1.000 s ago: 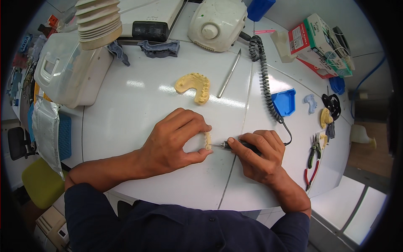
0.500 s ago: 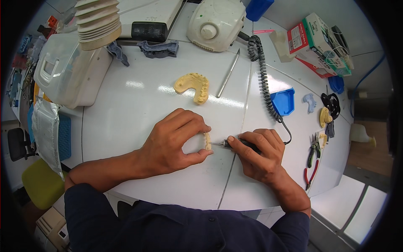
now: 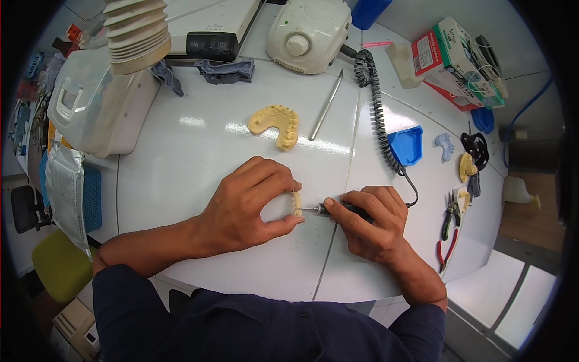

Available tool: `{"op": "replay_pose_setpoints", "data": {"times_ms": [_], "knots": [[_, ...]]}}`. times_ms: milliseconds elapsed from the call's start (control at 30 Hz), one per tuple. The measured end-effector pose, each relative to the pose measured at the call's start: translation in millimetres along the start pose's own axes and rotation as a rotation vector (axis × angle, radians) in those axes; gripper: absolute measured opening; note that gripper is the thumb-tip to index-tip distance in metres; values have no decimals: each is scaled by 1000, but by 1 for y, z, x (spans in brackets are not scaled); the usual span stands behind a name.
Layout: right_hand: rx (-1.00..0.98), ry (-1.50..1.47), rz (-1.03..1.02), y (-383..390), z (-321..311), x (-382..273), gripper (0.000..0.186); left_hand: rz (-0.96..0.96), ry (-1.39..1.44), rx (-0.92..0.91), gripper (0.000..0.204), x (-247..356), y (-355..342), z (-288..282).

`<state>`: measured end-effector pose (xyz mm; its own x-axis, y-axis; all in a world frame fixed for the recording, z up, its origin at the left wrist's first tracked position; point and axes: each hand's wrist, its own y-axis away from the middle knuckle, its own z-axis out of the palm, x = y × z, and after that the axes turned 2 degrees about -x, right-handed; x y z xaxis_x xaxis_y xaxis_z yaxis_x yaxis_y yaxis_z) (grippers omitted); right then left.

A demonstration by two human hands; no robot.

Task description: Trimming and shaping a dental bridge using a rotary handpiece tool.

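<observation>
Across the table (image 3: 199,160), coiled cord (image 3: 380,117) joins handpiece (image 3: 321,209) — apparently.

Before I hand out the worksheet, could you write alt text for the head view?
A person's left hand pinches a cream tooth strip while the right hand points a handpiece at it. Beyond the hands, a yellow dental model and a metal rod lie on a white table, left of a coiled cord.

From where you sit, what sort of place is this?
Probably a dental workshop: a yellow teeth model lies on the white table, the left hand pinches a small tooth-like row, and the right hand holds a slim drill.
</observation>
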<state>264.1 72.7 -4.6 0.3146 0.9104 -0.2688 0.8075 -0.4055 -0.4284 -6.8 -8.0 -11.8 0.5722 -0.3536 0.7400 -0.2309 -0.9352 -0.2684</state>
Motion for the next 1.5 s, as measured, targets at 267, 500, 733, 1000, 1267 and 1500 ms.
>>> {"op": "replay_pose_setpoints", "data": {"times_ms": [267,500,733,1000,1267,1500], "knots": [[-11,20,19,-1,0,1,46,2,7,-2,47,0,0,0],[-12,40,10,-1,1,1,46,16,15,-18,47,0,-1,0],[-13,28,6,0,0,1,46,-8,35,-49,45,1,0,-1],[-17,11,-5,0,-1,1,47,-13,39,-58,45,2,0,-2],[-7,30,-4,0,1,1,47,-5,32,-45,46,1,0,-1],[-13,18,-11,1,-1,2,46,0,32,-44,46,1,-1,-1]]}}
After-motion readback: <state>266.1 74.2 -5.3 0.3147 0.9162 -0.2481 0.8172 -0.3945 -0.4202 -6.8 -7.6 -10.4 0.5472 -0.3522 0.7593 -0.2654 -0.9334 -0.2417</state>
